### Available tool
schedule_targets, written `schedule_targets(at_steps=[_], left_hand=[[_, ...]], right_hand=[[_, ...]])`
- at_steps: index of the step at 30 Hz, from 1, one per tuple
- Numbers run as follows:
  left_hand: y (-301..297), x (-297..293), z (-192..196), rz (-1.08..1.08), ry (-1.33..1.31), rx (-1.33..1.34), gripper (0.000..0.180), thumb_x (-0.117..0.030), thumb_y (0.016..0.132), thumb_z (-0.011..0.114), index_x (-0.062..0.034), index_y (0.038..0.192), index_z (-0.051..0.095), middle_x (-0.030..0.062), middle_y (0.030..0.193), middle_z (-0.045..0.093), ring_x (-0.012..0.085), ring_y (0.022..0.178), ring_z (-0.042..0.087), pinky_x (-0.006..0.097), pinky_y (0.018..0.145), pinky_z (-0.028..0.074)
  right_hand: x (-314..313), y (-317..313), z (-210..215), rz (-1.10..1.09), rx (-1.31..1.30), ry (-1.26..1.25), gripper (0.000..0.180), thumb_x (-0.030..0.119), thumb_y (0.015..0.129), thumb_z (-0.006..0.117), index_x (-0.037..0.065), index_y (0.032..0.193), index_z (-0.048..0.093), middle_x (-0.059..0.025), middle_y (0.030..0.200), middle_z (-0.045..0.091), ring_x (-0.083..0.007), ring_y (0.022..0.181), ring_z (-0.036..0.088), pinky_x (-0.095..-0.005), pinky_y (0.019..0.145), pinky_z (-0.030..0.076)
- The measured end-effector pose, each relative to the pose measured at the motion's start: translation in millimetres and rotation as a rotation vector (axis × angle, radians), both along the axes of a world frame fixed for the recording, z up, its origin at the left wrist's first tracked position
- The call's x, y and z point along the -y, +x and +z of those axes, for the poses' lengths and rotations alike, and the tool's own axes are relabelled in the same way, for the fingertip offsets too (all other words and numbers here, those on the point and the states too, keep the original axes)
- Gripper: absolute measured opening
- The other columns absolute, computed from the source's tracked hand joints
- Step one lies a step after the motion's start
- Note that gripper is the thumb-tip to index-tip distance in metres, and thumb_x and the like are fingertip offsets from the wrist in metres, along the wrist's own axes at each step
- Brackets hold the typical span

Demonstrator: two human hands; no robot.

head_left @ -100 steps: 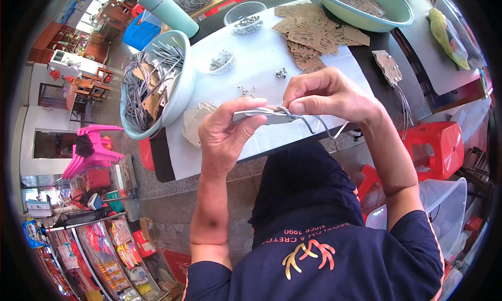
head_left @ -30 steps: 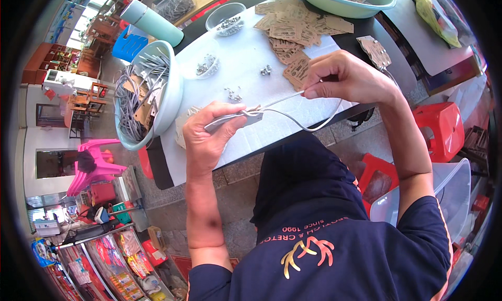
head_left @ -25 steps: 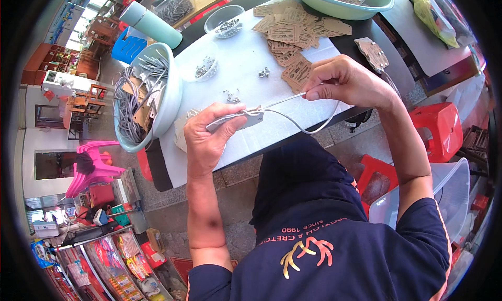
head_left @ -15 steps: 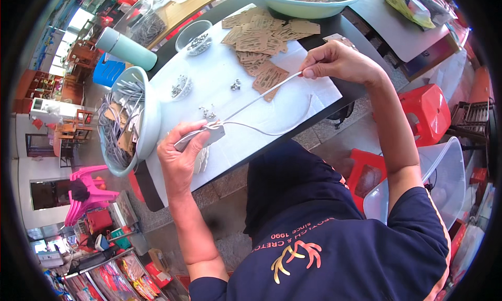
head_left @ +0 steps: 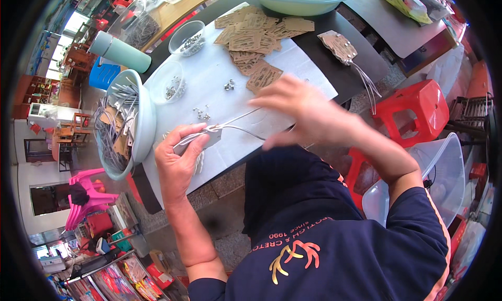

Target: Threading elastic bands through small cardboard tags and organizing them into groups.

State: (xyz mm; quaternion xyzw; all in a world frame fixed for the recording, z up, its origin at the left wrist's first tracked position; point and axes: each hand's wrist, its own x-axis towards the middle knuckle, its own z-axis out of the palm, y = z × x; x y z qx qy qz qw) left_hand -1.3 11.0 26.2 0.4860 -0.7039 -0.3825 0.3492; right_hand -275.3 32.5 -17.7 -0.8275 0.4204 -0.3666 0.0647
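Observation:
My left hand (head_left: 180, 154) pinches a small grey-looking tag (head_left: 215, 138) between thumb and fingers, with a whitish cord (head_left: 241, 127) looped at its edge. From there the cord's two strands run right, toward my right hand (head_left: 300, 110). That hand is blurred by motion over the front of the white sheet (head_left: 209, 76), thumb and fingers spread apart. Beyond it lies a heap of brown card tags (head_left: 253, 41). Small metal fasteners (head_left: 202, 114) are scattered on the sheet near my left hand, with another little cluster (head_left: 229, 84) farther back.
Two clear bowls of metal bits (head_left: 186, 38) stand at the back left. A pale blue basin (head_left: 148, 123) of corded tags sits at left, beside a green bottle (head_left: 120, 51). Another basin (head_left: 298, 4) is at the back; a bundle of corded tags (head_left: 337, 46) lies at right, near a red stool (head_left: 418, 105).
My right hand has let go of the cord it was pulling taut, opened, and moved left and down toward my left hand. The cord now hangs slacker. The bundle at right is uncovered.

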Motion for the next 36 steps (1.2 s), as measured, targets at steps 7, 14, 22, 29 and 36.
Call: schedule_targets(at_steps=[7,14,22,29,36], left_hand=[[13.9,-1.7,13.5,0.021,0.055,-0.181,0.018,0.000,0.082,0.072,0.0007,0.100,0.070,0.0042,0.094,0.069,0.0085,0.085,0.062,0.021,0.077,0.047],[44.3,11.3,11.1,0.111,0.097,-0.325,0.023,-0.004,0.082,0.075,0.0008,0.104,0.069,0.0057,0.096,0.070,0.0087,0.085,0.063,0.020,0.080,0.046],[42.0,11.6,5.2,0.136,0.135,-0.350,0.022,-0.003,0.081,0.074,0.0007,0.102,0.069,0.0056,0.094,0.070,0.0090,0.085,0.063,0.020,0.080,0.047],[31.8,8.7,0.4,0.142,0.136,-0.340,0.021,-0.003,0.081,0.075,0.0015,0.101,0.069,0.0064,0.093,0.070,0.0096,0.084,0.063,0.021,0.078,0.048],[21.2,6.8,-4.3,0.139,0.146,-0.338,0.022,-0.004,0.081,0.075,0.0010,0.101,0.070,0.0055,0.089,0.070,0.0090,0.080,0.063,0.021,0.075,0.048]], right_hand=[[15.7,4.6,12.7,0.283,0.412,0.758,0.029,0.025,0.090,0.067,0.001,0.105,0.068,-0.0061,0.080,0.063,-0.0135,0.067,0.063,-0.0286,0.063,0.053],[55.0,-58.5,12.2,0.404,0.945,1.173,0.027,0.016,0.090,0.068,0.001,0.112,0.067,-0.0055,0.086,0.070,-0.0082,0.066,0.064,-0.0224,0.068,0.055],[50.1,-51.5,-10.9,0.201,1.289,1.025,0.017,0.014,0.086,0.072,0.005,0.100,0.066,-0.0053,0.094,0.069,-0.0096,0.080,0.067,-0.0250,0.071,0.058],[47.8,-14.1,-14.6,0.276,1.728,0.508,0.032,0.005,0.088,0.068,0.006,0.118,0.059,-0.0024,0.093,0.062,-0.0122,0.086,0.064,-0.0315,0.078,0.060],[58.7,8.8,-3.8,0.437,2.024,0.425,0.035,0.010,0.091,0.065,0.007,0.124,0.054,-0.0002,0.093,0.061,-0.0091,0.080,0.059,-0.0261,0.067,0.050]])
